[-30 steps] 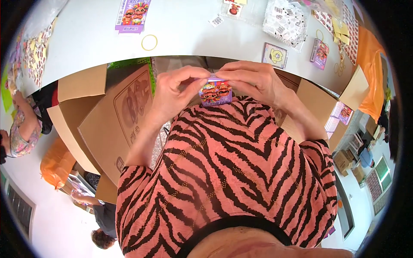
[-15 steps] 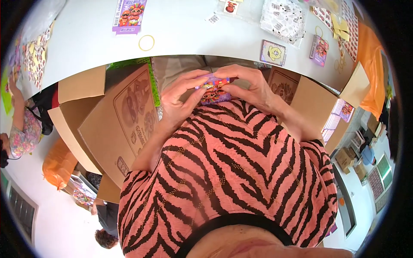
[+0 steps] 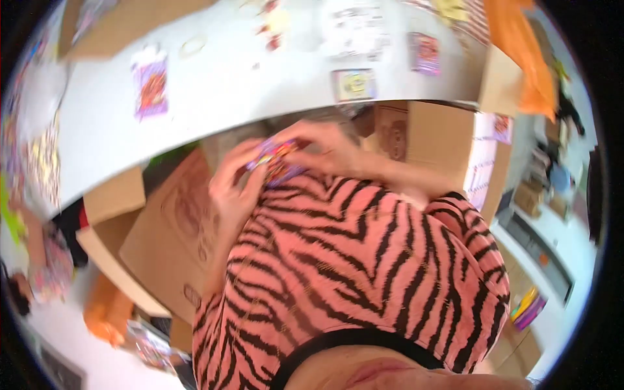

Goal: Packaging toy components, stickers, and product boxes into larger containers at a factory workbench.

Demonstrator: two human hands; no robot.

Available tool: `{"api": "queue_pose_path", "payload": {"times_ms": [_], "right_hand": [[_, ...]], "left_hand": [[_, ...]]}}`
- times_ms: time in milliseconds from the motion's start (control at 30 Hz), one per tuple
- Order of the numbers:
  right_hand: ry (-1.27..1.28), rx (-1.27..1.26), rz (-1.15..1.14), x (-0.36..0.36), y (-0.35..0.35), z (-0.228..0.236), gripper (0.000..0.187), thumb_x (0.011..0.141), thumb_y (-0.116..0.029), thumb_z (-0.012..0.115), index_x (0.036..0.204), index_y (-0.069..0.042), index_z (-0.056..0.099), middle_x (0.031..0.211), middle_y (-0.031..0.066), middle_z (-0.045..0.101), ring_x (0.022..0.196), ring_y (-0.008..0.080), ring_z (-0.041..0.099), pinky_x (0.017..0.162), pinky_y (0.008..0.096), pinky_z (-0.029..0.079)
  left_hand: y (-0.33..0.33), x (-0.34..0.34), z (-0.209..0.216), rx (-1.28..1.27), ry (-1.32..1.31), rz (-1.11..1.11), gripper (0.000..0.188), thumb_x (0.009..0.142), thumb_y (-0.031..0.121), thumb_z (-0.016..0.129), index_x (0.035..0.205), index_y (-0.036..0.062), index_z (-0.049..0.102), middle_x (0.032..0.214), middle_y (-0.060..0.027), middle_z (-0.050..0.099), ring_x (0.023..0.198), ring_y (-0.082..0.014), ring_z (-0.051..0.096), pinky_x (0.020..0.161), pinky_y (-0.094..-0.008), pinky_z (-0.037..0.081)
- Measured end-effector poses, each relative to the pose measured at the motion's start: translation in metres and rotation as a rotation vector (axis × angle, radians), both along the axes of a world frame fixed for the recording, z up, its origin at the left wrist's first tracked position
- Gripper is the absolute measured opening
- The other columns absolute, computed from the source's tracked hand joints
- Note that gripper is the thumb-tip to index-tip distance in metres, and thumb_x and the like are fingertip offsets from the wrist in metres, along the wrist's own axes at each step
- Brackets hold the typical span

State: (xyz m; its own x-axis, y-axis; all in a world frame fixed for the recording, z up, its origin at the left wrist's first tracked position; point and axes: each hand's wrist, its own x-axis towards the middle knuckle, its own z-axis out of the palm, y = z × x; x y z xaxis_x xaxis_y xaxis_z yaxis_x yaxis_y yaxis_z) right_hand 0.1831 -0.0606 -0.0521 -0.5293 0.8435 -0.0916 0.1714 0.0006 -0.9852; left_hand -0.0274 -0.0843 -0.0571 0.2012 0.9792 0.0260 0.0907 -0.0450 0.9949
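Note:
Close to my body, below the table's near edge, I hold a small purple printed box with colourful cartoon figures. My left hand closes on its left side. My right hand grips its upper right side, fingers bent over the top. Motion blur hides whether its flap is open. On the white table lies another purple printed box, looking flat, to the left. A small card with a yellow figure and a purple packet lie to the right.
An open cardboard box stands at my left; another open carton at my right has purple-and-white packages beside it. A white printed bundle, a rubber band and brown cardboard lie on the table. An orange bag hangs at right.
My view has turned, so the table and boxes appear shifted. Both hands have moved left in view, still holding the purple box, which is now tilted. Brown cardboard has come into view at top left.

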Motion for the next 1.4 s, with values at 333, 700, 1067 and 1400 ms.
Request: {"api": "queue_pose_path", "payload": {"times_ms": [333,700,1067,1400], "right_hand": [[0.03,0.181,-0.706,0.139,0.06,0.031,0.038,0.093,-0.018,0.052,0.13,-0.011,0.049,0.1,0.0009,0.06,0.089,0.0079,0.056,0.082,0.0217,0.043],[-0.641,0.121,-0.935,0.255,0.076,-0.042,0.039,0.092,-0.022,0.053,0.129,-0.012,0.051,0.088,0.0021,0.058,0.074,0.0082,0.051,0.061,0.023,0.043],[-0.464,0.419,-0.865,0.219,0.057,-0.027,0.033,0.091,-0.007,0.053,0.124,-0.005,0.053,0.11,0.0069,0.058,0.1,0.0127,0.054,0.078,0.0242,0.047],[-0.502,0.554,-0.57,0.085,0.061,0.018,0.023,0.088,-0.004,0.054,0.109,-0.006,0.063,0.12,0.0091,0.056,0.11,0.0189,0.052,0.09,0.0292,0.042]], "left_hand": [[0.037,-0.005,0.032,-0.031,-0.065,0.219,0.034,0.091,0.004,0.05,0.125,-0.0023,0.046,0.117,-0.0161,0.057,0.097,-0.0198,0.06,0.084,-0.0314,0.048],[0.074,-0.098,-0.001,0.148,0.206,0.483,0.026,0.089,0.003,0.055,0.115,-0.0022,0.054,0.114,-0.0098,0.059,0.099,-0.0172,0.058,0.084,-0.0285,0.046],[0.132,-0.102,-0.044,0.262,1.004,0.429,0.084,0.068,0.035,0.076,0.131,-0.0028,0.036,0.124,-0.0256,0.046,0.116,-0.0389,0.043,0.096,-0.0458,0.037],[0.156,-0.095,-0.049,0.075,1.105,0.495,0.08,0.062,0.035,0.08,0.125,-0.0014,0.045,0.115,-0.0219,0.051,0.107,-0.0376,0.048,0.091,-0.0445,0.041]]}}
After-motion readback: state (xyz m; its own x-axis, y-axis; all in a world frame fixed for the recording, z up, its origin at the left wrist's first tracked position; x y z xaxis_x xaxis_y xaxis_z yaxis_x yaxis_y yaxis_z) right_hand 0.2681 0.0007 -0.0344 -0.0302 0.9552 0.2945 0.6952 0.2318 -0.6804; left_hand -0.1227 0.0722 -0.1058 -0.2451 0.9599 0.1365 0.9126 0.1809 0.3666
